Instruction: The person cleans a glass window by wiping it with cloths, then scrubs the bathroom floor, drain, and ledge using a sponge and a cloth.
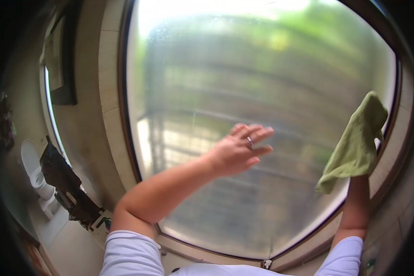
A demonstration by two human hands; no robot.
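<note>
A large window pane (225, 83) with a dark frame fills the middle of the view; blurred greenery shows through it. In front of its centre is my left hand (246, 148), fingers apart, a ring on one finger, holding nothing. Whether it touches the glass I cannot tell. A green cloth (356, 142) hangs over my right hand at the right edge of the pane and hides the hand and its fingers. The cloth's upper end reaches the window frame, and its lower corner droops to the left.
On the left stands a white toilet (37, 181) with its lid up, beside a dark crumpled item (69, 188). A dark-framed panel (68, 55) is on the left wall. Tiles (111, 92) surround the window. A small white fitting (266, 263) sits at the bottom edge.
</note>
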